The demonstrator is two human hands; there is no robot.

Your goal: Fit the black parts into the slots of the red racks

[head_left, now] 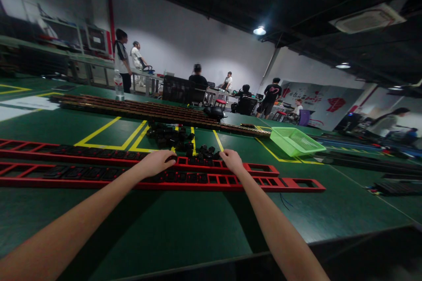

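head view: left hand lying palm down on the far red frame, fingers curled over a black part, real grasp hard to tell; right hand pinching at the pile of black parts near table middle. better to press each part straight, fully into its slot.

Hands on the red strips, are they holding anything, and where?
Cannot tell. The left hand and right hand rest palm-down on the far red strip beside small black parts; fingers hide any grip.
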